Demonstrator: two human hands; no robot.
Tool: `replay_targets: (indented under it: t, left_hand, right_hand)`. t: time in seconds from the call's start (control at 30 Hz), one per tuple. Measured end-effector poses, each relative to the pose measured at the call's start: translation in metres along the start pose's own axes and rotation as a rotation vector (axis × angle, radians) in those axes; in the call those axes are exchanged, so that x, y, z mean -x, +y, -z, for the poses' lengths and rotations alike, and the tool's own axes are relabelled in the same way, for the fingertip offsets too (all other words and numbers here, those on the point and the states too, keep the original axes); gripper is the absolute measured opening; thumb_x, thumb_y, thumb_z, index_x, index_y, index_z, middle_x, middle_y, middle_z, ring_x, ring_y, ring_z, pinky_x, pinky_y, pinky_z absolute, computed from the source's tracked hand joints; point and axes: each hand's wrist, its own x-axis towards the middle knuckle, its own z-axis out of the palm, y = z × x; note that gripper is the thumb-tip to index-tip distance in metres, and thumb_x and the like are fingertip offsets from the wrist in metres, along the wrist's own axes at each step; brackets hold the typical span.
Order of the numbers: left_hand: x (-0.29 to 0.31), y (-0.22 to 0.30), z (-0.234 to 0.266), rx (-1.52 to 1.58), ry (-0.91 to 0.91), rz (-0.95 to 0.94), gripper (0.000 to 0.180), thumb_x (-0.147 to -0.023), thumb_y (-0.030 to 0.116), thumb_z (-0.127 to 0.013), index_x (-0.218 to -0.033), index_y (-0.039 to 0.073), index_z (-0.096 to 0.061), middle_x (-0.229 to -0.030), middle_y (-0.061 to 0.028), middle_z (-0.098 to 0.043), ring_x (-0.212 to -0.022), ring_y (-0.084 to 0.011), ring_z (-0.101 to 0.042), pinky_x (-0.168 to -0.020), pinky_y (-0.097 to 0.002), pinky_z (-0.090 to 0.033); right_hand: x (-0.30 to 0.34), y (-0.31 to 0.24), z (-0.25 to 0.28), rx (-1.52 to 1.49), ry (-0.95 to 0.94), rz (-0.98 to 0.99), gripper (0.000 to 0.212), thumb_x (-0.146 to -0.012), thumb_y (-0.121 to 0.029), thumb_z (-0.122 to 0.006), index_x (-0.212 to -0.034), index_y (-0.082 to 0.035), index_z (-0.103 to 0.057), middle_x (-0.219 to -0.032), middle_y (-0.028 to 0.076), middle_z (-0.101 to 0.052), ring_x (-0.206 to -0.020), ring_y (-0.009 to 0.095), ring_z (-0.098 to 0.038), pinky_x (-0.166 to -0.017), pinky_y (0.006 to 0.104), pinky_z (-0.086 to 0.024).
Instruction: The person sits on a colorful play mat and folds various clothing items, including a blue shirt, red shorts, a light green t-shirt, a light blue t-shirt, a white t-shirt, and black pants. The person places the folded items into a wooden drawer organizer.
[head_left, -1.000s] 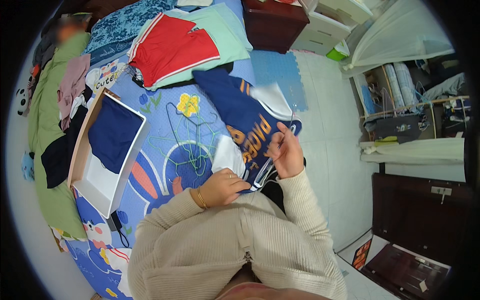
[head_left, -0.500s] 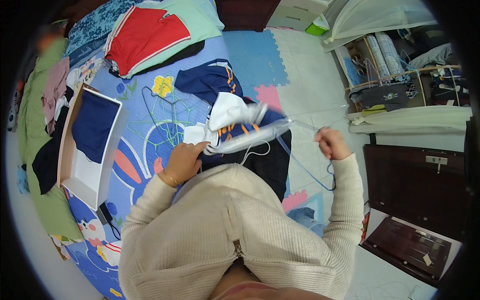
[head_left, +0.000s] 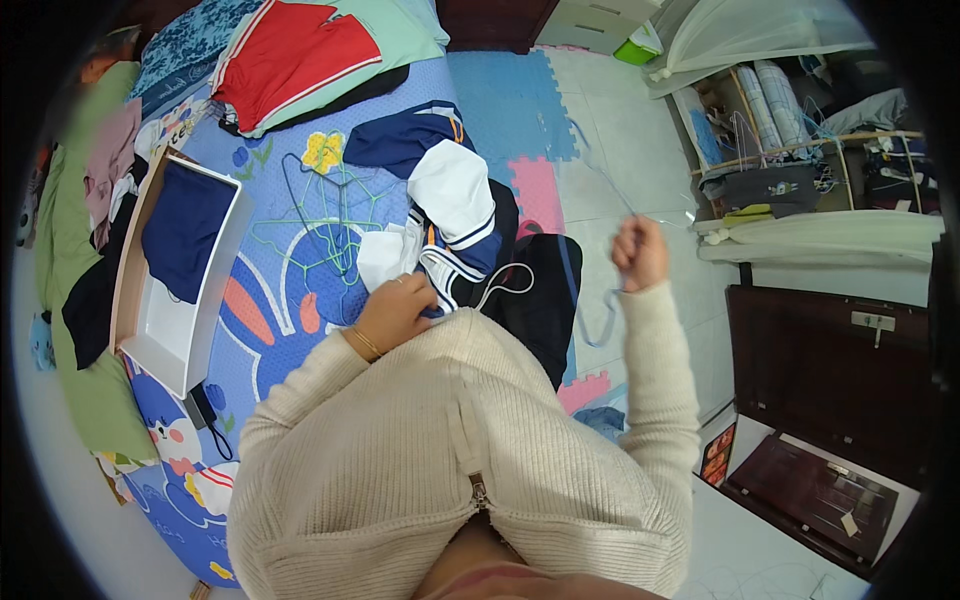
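Note:
My right hand [head_left: 640, 255] is closed around a blue clothes hanger [head_left: 598, 338], held up over the floor to the right of my lap. The hanger is blurred by motion. My left hand [head_left: 398, 310] pinches the striped edge of a navy-and-white garment [head_left: 450, 190] with orange trim, bunched across my lap and the bed edge. A white cord [head_left: 522, 282] loops out of the garment onto my dark trousers. Left of it, several green hangers [head_left: 310, 262] lie on the bed by a yellow flower shape [head_left: 323, 152].
A white drawer-like box [head_left: 172, 355] holding navy cloth [head_left: 187, 230] stands on the blue patterned bed [head_left: 265, 390]. Folded red shorts [head_left: 290, 60] top a clothes pile at the far end. Foam mats [head_left: 505, 95] cover some floor; a curtained clothes rack [head_left: 800, 150] stands right.
My right hand has drawn the blue hanger up and away from the garment. The garment's stretched edge has dropped back toward my lap, its white part spreading out.

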Motion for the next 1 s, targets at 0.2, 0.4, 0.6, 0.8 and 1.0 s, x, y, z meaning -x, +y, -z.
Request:
replay_targets:
  t: [0.2, 0.4, 0.6, 0.8, 1.0]
  left_hand:
    - [-0.001, -0.002, -0.019, -0.081, -0.055, 0.001, 0.017, -0.071, 0.018, -0.065, -0.084, 0.012, -0.057, -0.081, -0.0063, -0.058, -0.079, -0.0246, -0.059, -0.066, -0.0385, -0.046]
    - [0.007, 0.008, 0.002, 0.351, 0.252, 0.191, 0.013, -0.073, 0.007, -0.058, -0.084, 0.003, -0.053, -0.070, -0.0092, -0.055, -0.062, -0.0200, -0.054, -0.055, -0.0311, -0.041]
    - [-0.011, 0.017, 0.053, 0.426, 0.526, 0.008, 0.007, -0.072, 0.000, -0.050, -0.078, 0.001, -0.049, -0.063, -0.0066, -0.046, -0.053, -0.0142, -0.043, -0.049, -0.0268, -0.034]
    - [-0.051, 0.038, 0.143, 0.368, 0.717, -0.087, 0.009, -0.074, 0.005, -0.051, -0.082, 0.000, -0.052, -0.072, -0.0055, -0.050, -0.067, -0.0110, -0.046, -0.061, -0.0232, -0.038]
    - [-0.104, 0.047, 0.251, 0.277, 0.678, -0.228, 0.012, -0.078, 0.008, -0.050, -0.087, 0.001, -0.056, -0.079, 0.0013, -0.053, -0.074, -0.0060, -0.046, -0.071, -0.0186, -0.038]
  right_hand:
    - [-0.016, 0.050, -0.161, 0.208, -0.598, -0.275, 0.043, -0.095, -0.038, -0.039, -0.113, -0.001, -0.052, -0.083, 0.012, -0.064, -0.075, 0.017, -0.062, -0.062, 0.0261, -0.048]
    - [-0.064, 0.093, -0.099, 0.575, -0.604, 0.241, 0.036, -0.077, -0.017, -0.062, -0.108, -0.001, -0.059, -0.097, 0.011, -0.063, -0.092, 0.022, -0.060, -0.081, 0.0306, -0.046]
    - [0.025, 0.073, -0.112, 1.215, -0.932, 0.843, 0.067, -0.062, -0.027, -0.075, -0.123, -0.014, -0.050, -0.123, 0.011, -0.050, -0.119, 0.031, -0.041, -0.101, 0.0440, -0.028]
    - [0.010, 0.086, -0.121, 1.401, -0.469, 1.067, 0.067, -0.063, -0.037, -0.074, -0.120, -0.012, -0.049, -0.114, 0.010, -0.054, -0.119, 0.031, -0.039, -0.100, 0.0534, -0.024]
    - [-0.008, -0.023, -0.105, 1.138, -0.421, 1.257, 0.028, -0.068, -0.031, -0.074, -0.080, -0.008, -0.062, -0.084, 0.007, -0.058, -0.094, 0.029, -0.051, -0.081, 0.0414, -0.039]
